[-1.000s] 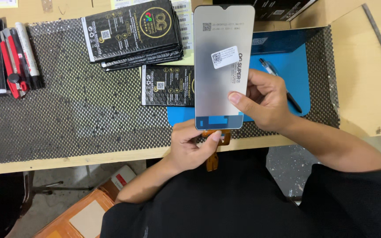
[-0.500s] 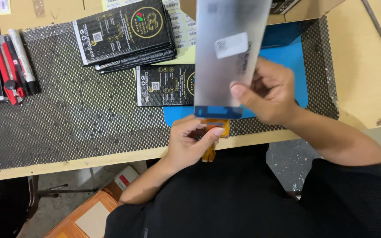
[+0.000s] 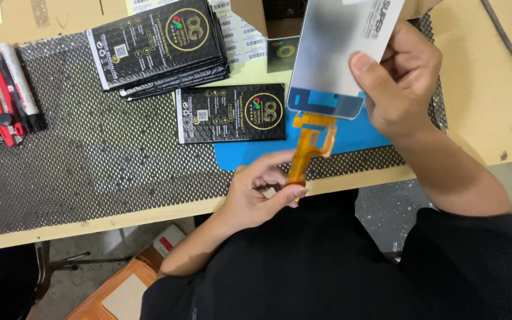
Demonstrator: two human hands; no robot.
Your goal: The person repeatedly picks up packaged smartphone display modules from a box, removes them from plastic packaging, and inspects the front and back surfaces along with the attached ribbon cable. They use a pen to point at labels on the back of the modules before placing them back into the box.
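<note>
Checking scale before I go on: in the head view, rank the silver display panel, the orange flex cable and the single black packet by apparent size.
1. Silver display panel, though it is held nearer the camera and partly cropped.
2. Single black packet.
3. Orange flex cable.

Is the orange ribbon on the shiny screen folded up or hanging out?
Hanging out. The orange ribbon stretches down from the screen panel's bottom edge, and the left hand pinches its lower end.

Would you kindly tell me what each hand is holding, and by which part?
The right hand holds the silver display panel by its right edge; the left hand pinches the lower end of its orange flex cable.
</note>
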